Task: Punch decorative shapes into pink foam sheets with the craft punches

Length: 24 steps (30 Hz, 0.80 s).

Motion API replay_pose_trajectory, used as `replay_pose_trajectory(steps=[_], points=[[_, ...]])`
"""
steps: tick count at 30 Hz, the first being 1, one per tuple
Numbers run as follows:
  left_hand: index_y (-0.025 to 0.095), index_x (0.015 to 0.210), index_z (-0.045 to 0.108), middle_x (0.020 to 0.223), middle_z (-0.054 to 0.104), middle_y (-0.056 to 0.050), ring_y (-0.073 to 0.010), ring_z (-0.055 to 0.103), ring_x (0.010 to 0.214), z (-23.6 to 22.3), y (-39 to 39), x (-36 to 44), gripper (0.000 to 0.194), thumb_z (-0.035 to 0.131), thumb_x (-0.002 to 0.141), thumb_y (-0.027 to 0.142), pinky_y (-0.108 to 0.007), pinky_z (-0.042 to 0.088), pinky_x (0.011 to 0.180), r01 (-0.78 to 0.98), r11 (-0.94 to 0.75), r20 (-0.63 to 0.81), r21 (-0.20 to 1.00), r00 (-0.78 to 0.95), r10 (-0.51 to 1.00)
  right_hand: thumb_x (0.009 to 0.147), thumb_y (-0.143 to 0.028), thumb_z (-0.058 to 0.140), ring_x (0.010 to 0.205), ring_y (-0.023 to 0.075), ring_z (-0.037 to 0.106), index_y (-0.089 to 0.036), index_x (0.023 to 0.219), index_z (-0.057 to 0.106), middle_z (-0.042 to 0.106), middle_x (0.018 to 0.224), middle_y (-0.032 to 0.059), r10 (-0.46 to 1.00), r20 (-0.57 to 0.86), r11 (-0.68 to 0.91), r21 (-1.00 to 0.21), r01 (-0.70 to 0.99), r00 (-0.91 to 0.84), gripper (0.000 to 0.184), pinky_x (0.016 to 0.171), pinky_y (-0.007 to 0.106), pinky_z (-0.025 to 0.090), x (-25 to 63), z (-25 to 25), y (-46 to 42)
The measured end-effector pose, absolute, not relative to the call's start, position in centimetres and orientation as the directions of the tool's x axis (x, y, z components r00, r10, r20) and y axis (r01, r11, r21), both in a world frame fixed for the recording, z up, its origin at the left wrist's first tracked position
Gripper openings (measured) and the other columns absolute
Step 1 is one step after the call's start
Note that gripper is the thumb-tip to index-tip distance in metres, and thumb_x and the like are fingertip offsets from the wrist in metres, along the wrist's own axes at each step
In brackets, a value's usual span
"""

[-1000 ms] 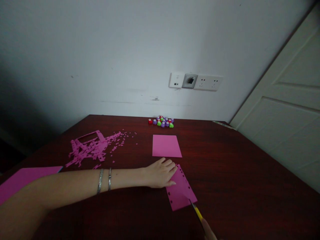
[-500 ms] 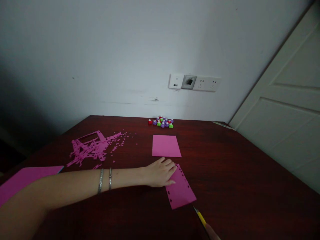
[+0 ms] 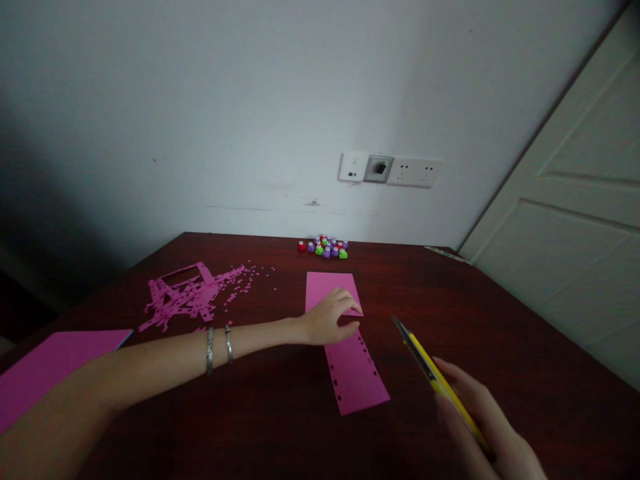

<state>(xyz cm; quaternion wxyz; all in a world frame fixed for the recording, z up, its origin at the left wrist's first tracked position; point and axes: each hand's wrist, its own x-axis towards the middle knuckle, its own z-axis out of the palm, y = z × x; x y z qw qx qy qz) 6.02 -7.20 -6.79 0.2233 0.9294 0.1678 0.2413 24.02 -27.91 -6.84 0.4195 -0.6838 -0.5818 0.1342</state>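
Observation:
My left hand point(image 3: 329, 317) reaches across the dark red table point(image 3: 490, 347) and rests with curled fingers on the near edge of a plain pink paper square point(image 3: 327, 285), just above a pink strip point(image 3: 355, 370) punched with small holes along both long edges. My right hand point(image 3: 487, 427) sits at the lower right, closed around a yellow and black utility knife point(image 3: 436, 377). The knife's tip points up and to the left and stays to the right of the punched strip, apart from it.
A heap of pink paper scraps point(image 3: 193, 297) lies at the left. A pink sheet point(image 3: 47, 367) sits at the left table edge. Several small coloured punches point(image 3: 324, 247) stand by the wall. Wall sockets point(image 3: 390, 170) are above them, and a white door point(image 3: 575, 227) is at the right.
My left hand has slid away from me, from the strip's top onto the pink square. My right hand has come up into view with the knife, right of the strip. The strip has turned slightly.

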Motion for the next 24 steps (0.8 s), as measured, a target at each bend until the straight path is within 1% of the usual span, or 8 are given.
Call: replay_pose_trajectory(steps=[3,5,8,12,14,17,20,24], points=[[0.014,0.092,0.063,0.093,0.064,-0.007,-0.0158,0.054,0.090,-5.4,-7.1,6.5,0.027,0.048,0.085,0.034,-0.032,0.042,0.083,0.156,-0.656,0.347,0.739,0.747,0.568,0.085,-0.045,0.045,0.060,0.0142,0.059,-0.021,0.111,0.045,0.063,0.082,0.0052,0.919,0.242,0.099,-0.906,0.412,0.312,0.036,0.052,0.023,0.049,23.3,-5.6,-24.5],[0.015,0.091,0.065,0.093,0.066,-0.006,-0.0154,0.057,0.088,-4.9,-7.2,6.7,0.030,0.049,0.084,0.040,-0.031,0.043,0.081,0.116,-0.490,0.271,0.864,0.713,0.647,0.085,-0.046,0.045,0.053,0.0113,0.054,-0.021,0.100,0.044,0.059,0.078,0.0033,0.948,0.200,0.141,-0.961,0.237,0.249,0.029,0.046,0.023,0.044,22.6,-5.1,-22.2],[0.015,0.088,0.068,0.089,0.068,-0.005,-0.0151,0.058,0.082,-4.9,-7.6,6.8,0.033,0.054,0.080,0.043,-0.031,0.044,0.077,0.060,-0.321,0.201,0.945,0.667,0.717,0.082,-0.047,0.049,0.057,0.0122,0.056,-0.021,0.092,0.041,0.057,0.075,0.0017,0.970,0.179,0.166,-0.982,0.091,0.164,0.029,0.048,0.023,0.043,21.4,-5.3,-19.1],[0.012,0.083,0.068,0.073,0.065,-0.003,-0.0120,0.054,0.068,-5.0,-8.1,6.2,0.032,0.057,0.078,0.041,-0.028,0.042,0.066,0.040,-0.209,0.151,0.977,0.561,0.814,0.084,-0.047,0.047,0.055,0.0109,0.056,-0.021,0.094,0.040,0.059,0.077,0.0007,0.988,0.154,0.153,-0.988,0.030,0.015,0.029,0.050,0.024,0.042,19.7,-6.2,-16.5],[0.011,0.078,0.067,0.068,0.061,-0.003,-0.0105,0.051,0.064,-4.8,-7.8,5.4,0.031,0.058,0.076,0.040,-0.026,0.040,0.061,0.041,-0.166,0.120,0.985,0.526,0.842,0.084,-0.046,0.046,0.061,0.0122,0.058,-0.020,0.095,0.042,0.061,0.082,0.0025,0.987,0.156,0.160,-0.984,0.080,-0.048,0.028,0.056,0.026,0.044,19.1,-6.3,-15.8],[0.010,0.074,0.066,0.064,0.058,-0.002,-0.0089,0.047,0.059,-4.2,-6.0,3.1,0.032,0.058,0.075,0.042,-0.024,0.036,0.055,0.095,-0.151,0.080,0.984,0.520,0.850,0.085,-0.043,0.046,0.079,0.0156,0.060,-0.019,0.092,0.051,0.063,0.089,0.0055,0.977,0.184,0.210,-0.927,0.312,-0.111,0.026,0.071,0.029,0.045,19.4,-6.0,-15.0],[0.012,0.073,0.066,0.066,0.059,-0.003,-0.0094,0.046,0.057,-3.3,-2.5,-0.9,0.030,0.059,0.074,0.041,-0.023,0.033,0.051,0.283,-0.142,-0.041,0.948,0.554,0.832,0.084,-0.038,0.045,0.083,0.0180,0.059,-0.018,0.091,0.057,0.064,0.090,0.0065,0.971,0.219,0.233,-0.785,0.574,-0.095,0.024,0.076,0.031,0.044,21.3,-5.9,-14.3],[0.013,0.067,0.066,0.055,0.054,-0.003,-0.0105,0.042,0.052,-2.2,2.7,-8.2,0.028,0.060,0.070,0.040,-0.025,0.029,0.049,0.581,-0.112,-0.231,0.806,0.483,0.845,0.082,-0.032,0.045,0.081,0.0208,0.060,-0.016,0.091,0.060,0.065,0.088,0.0089,0.982,0.116,0.189,-0.641,0.744,-0.150,0.024,0.075,0.034,0.044,24.0,-6.9,-13.8]])
